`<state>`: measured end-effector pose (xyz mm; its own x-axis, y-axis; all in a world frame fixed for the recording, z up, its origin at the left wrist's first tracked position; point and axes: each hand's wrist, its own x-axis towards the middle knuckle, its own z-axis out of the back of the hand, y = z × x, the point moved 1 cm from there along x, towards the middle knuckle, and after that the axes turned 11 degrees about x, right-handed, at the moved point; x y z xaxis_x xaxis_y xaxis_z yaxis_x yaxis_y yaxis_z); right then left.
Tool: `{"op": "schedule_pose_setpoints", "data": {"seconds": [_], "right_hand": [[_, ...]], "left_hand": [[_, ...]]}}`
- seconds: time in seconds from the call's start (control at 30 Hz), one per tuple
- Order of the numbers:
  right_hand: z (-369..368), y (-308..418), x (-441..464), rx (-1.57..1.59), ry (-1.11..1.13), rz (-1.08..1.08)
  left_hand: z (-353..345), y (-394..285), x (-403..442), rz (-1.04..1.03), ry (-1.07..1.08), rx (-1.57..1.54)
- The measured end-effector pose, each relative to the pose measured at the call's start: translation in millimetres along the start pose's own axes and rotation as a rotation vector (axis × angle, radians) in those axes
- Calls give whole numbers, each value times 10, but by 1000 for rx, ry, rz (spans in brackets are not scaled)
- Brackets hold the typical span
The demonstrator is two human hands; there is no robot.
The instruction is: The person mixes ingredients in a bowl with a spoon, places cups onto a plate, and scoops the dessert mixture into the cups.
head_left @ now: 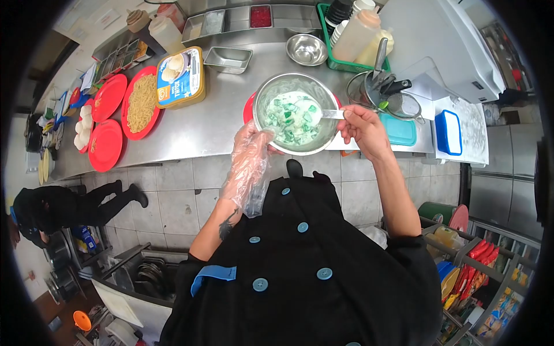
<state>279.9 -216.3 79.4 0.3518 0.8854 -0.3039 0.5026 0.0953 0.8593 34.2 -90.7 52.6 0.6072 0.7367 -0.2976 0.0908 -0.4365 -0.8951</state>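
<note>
A steel mixing bowl (264,86) stands at the counter's front edge, partly over a red plate (249,108). Inside it lies a creamy white mixture with green pieces (294,120). My left hand (249,154), in a clear plastic glove, grips the bowl's lower left rim. Bare and closed round the handle of a metal spoon (332,114), my right hand (365,130) is at the bowl's right rim. The spoon's head is in the mixture.
Left are red plates (105,145), one with noodles (142,104), and a yellow tub (196,85). Behind stand a small steel bowl (306,49) and an empty metal tray (228,57). Right are strainers (360,86) and a teal lid (399,130). Another person (63,207) is far left.
</note>
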Motion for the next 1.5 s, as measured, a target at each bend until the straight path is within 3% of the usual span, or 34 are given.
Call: {"op": "schedule_pose_setpoints", "data": {"seconds": [0.43, 0.67, 0.87, 0.93, 1.07, 1.13, 1.37, 1.43, 1.5], "right_hand": [[77, 11, 32, 186, 25, -144], [293, -1, -13, 301, -28, 70], [467, -325, 19, 269, -230, 231], [464, -452, 45, 67, -386, 314], [569, -698, 139, -139, -423, 440], [592, -752, 159, -451, -450, 550], [508, -679, 120, -964, -362, 611], [509, -654, 119, -1195, -256, 779], [487, -602, 91, -1230, -235, 776]], "left_hand": [[26, 77, 35, 0, 58, -21], [71, 1, -77, -11, -75, 33], [504, -45, -201, -35, -118, 72], [714, -10, -205, -78, -158, 54], [721, -202, -278, -104, -231, 64], [778, -221, -296, -99, -239, 66], [935, -216, -313, -130, -212, 67], [930, -218, -311, -120, -242, 63], [940, -208, -313, -111, -271, 59]]}}
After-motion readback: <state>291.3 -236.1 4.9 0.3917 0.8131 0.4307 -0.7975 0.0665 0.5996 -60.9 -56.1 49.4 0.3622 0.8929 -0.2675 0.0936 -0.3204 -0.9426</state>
